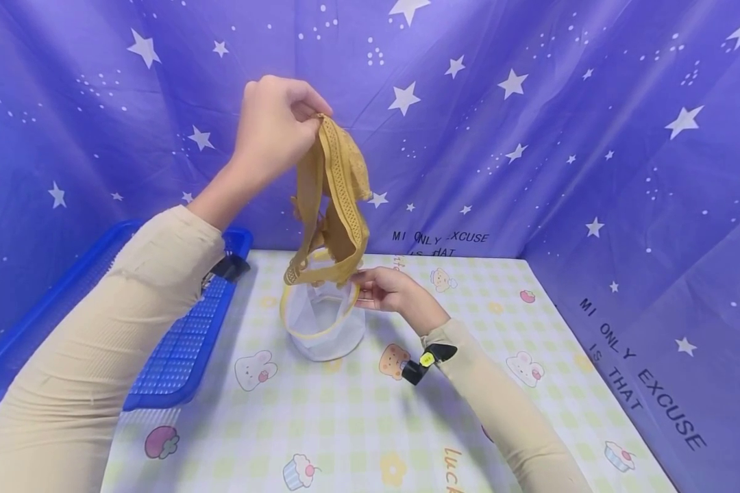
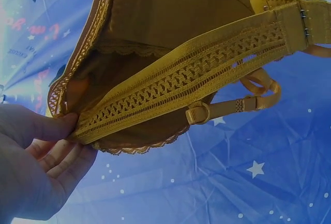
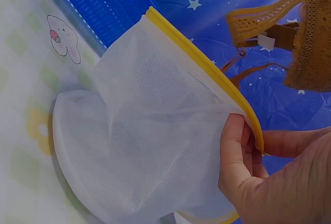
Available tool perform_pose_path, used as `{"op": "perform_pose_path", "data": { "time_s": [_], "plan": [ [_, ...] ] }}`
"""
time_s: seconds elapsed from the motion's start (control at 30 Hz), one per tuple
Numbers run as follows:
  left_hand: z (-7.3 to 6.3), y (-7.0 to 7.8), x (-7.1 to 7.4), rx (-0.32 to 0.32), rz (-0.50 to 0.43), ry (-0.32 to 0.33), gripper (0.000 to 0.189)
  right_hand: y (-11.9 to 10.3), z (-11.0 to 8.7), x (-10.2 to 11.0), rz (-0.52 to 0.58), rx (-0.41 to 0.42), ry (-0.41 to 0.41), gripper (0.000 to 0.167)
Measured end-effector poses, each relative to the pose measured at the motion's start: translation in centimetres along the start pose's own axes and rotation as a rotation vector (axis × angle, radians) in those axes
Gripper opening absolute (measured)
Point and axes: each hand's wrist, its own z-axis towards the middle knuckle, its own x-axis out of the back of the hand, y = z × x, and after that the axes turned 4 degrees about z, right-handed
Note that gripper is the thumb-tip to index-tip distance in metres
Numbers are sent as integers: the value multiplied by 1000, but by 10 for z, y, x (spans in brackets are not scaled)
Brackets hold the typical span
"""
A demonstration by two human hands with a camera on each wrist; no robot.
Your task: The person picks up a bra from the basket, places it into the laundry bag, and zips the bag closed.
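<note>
A mustard-yellow lace bra (image 1: 345,205) hangs from my raised left hand (image 1: 277,123), which pinches it at one side between thumb and fingers. In the left wrist view the bra's openwork band (image 2: 181,74) stretches away from the fingertips to a row of hooks. Below the bra, on the table, stands a white mesh laundry bag (image 3: 150,115) with a yellow rim. Its round mouth faces up, and the bra's lower end overlaps that opening in the head view. My right hand (image 1: 385,289) pinches the bag's rim on its right side, thumb outside the mesh.
To the left lies a blue plastic basket (image 1: 222,322), partly behind my left sleeve. A checked cloth with cartoon prints covers the table (image 1: 345,424). Purple star-patterned curtains (image 1: 469,137) hang behind it and along the right.
</note>
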Motion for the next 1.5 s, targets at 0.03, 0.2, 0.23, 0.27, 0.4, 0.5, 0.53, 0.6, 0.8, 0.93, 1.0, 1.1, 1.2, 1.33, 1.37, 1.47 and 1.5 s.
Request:
{"op": "perform_pose_path", "data": {
  "time_s": [0.03,0.2,0.23,0.27,0.4,0.5,0.53,0.6,0.8,0.93,1.0,1.1,1.2,1.33,1.37,1.47,1.5],
  "plan": [
    [0,0,0,-4,-1,6,31,0,0,0,2,-1,1,14],
    [1,1,1,-8,-7,19,30,1,0,0,1,4,-2,19],
    [1,1,2,-7,-9,20,30,1,0,0,-3,6,-4,19],
    [1,1,2,-5,-10,21,30,1,-1,0,-7,9,-6,20],
    [0,0,4,13,-1,0,30,0,-2,-1,-16,9,-6,20],
    [-1,-3,4,32,15,-44,28,0,-2,-1,-20,7,0,21],
    [-1,-4,4,42,21,-64,28,0,-2,-1,-19,4,2,21],
    [-1,-7,3,61,29,-108,27,0,-2,-1,-15,1,4,22],
    [-1,-16,-2,81,51,-210,26,-1,-2,-3,14,-2,1,21],
    [-1,-18,-5,77,32,-232,26,0,-2,-4,11,-6,2,24],
    [-1,-19,-7,76,19,-242,26,0,-2,-4,2,-6,-1,28],
    [-2,-19,-9,72,7,-274,27,-1,-3,-3,-4,-2,-9,34],
    [-2,-21,-10,58,22,-338,25,-1,-5,-3,3,4,-8,40],
    [-1,-25,-11,25,48,-455,22,-1,-6,-2,7,3,-15,42],
    [0,-26,-11,16,55,-483,21,0,-7,-1,8,2,-16,41],
    [2,-28,-10,14,61,-562,21,0,-7,-1,7,1,-18,36],
    [2,-29,-10,20,61,-586,21,-1,-7,-1,10,3,-16,34]
  ]
}}
